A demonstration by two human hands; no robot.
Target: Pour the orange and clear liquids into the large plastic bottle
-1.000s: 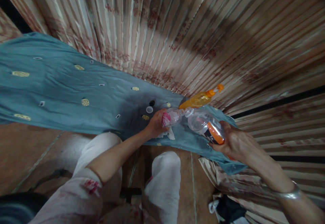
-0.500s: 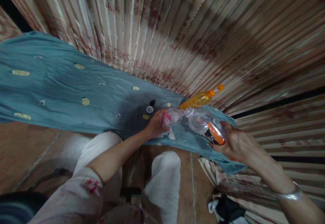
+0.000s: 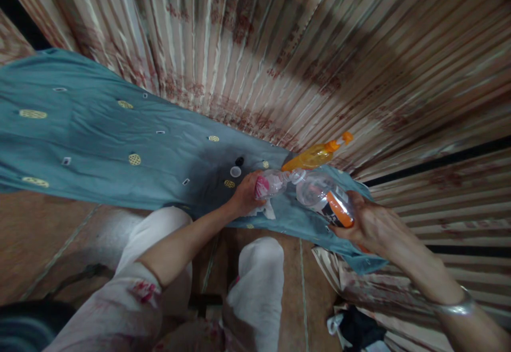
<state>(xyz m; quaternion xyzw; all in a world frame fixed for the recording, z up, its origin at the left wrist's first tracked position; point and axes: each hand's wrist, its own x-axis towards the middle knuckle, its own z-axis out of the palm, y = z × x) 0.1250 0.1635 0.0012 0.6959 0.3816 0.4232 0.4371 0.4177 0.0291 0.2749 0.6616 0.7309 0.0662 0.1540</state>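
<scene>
My left hand (image 3: 245, 196) is wrapped round a small clear bottle with a pink label (image 3: 273, 183). In my right hand (image 3: 365, 221) is a larger clear bottle with an orange and black label (image 3: 319, 195), tilted with its neck towards the small one. The two mouths meet or nearly meet; whether liquid passes between them I cannot make out. Just behind them is a yellow bottle with an orange pump top (image 3: 313, 156). A black cap (image 3: 239, 161) and a white cap (image 3: 235, 171) lie left of the small bottle. White tissue (image 3: 267, 210) shows below my left hand.
A blue-green cloth with yellow pineapple prints (image 3: 96, 144) covers the long narrow table. Behind it hangs a pleated, patterned curtain (image 3: 223, 48). My knees (image 3: 261, 267) are at the table's front edge. A dark bundle (image 3: 361, 328) lies low at the right.
</scene>
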